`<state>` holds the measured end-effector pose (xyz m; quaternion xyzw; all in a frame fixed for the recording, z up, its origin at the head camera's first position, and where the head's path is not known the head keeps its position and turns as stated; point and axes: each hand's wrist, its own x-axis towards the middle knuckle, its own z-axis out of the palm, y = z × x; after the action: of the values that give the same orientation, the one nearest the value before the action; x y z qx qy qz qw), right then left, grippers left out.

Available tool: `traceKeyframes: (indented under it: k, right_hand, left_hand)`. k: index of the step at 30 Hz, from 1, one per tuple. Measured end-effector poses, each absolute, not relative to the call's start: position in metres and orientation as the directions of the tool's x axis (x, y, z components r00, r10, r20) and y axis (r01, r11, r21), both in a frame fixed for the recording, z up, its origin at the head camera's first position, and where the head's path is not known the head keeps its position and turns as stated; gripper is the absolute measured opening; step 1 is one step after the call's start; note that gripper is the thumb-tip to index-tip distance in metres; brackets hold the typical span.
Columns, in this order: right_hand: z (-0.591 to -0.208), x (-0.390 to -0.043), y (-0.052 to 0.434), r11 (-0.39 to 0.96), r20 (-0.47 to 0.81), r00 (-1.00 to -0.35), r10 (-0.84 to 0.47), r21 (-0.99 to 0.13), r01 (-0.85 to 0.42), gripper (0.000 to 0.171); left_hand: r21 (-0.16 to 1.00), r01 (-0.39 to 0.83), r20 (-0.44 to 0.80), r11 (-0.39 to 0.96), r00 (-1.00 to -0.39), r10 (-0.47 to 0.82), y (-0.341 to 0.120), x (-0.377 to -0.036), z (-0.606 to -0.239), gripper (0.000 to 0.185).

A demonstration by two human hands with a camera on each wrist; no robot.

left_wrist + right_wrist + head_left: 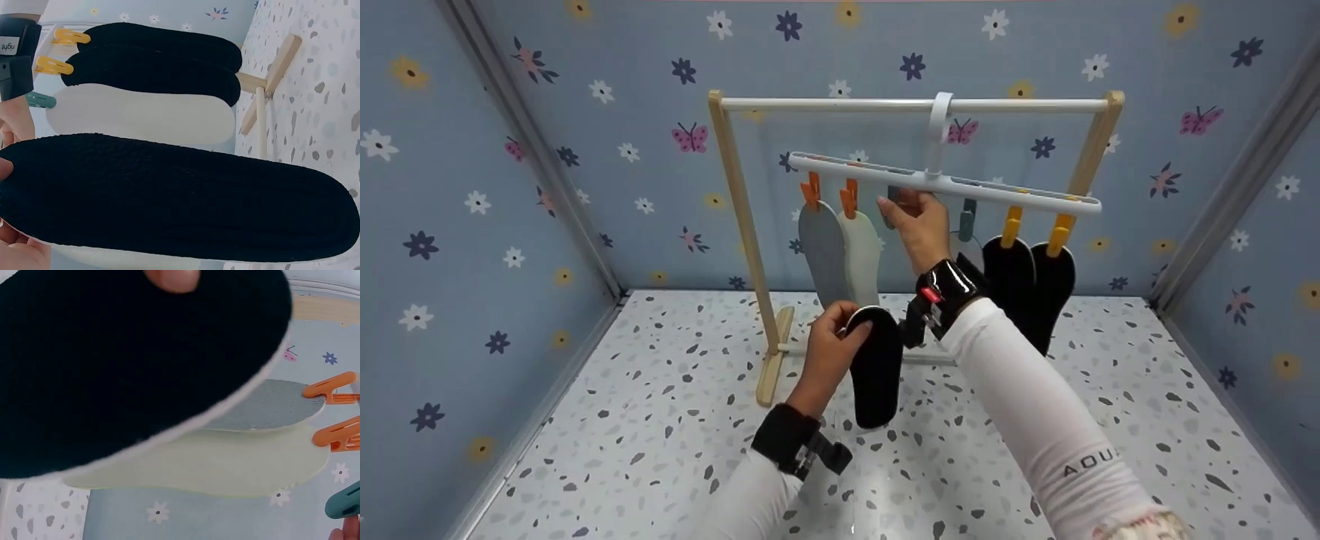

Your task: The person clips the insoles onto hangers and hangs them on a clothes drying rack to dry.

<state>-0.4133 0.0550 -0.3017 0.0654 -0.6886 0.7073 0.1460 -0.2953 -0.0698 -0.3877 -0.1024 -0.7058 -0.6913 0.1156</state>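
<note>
Left hand (829,341) grips the top end of a black insole (876,367), fingers curled round its edge; the insole hangs downward, low in front of the wooden drying rack (739,217), above the speckled surface (660,420). Right hand (919,221) is raised to the white clip hanger (945,184), fingers pinching a teal clip (891,196) under its bar. Already clipped: grey insole (821,251) and pale green insole (861,255) on orange clips (829,193), two black insoles (1030,281) on yellow clips (1035,225). A second teal clip (968,217) hangs free between them.
</note>
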Motion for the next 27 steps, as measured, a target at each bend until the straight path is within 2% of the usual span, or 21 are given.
traceKeyframes:
  k: [11,16,21,27]
  right_hand:
    - [-0.300,-0.410,0.049,0.029,0.312,-0.941,0.129,-0.950,-0.311,0.038]
    - [-0.297,-0.409,0.052,0.003,0.277,-0.955,0.108,-0.960,-0.278,0.041]
    - [-0.296,-0.411,0.056,-0.094,0.243,-0.966,0.083,-0.963,-0.251,0.035]
    - [-0.295,-0.410,0.055,-0.255,0.212,-0.975,0.062,-0.941,-0.221,0.016]
  left_hand:
    - [0.945,0.326,0.326,0.007,-0.944,-0.040,-0.064,-0.320,-0.406,0.017]
    - [0.960,0.279,0.277,-0.030,-0.959,-0.065,-0.065,-0.327,-0.402,0.017]
    - [0.962,0.266,0.261,-0.068,-0.962,-0.077,-0.062,-0.336,-0.393,0.018]
    - [0.970,0.211,0.199,-0.125,-0.975,-0.099,-0.063,-0.346,-0.386,0.016]
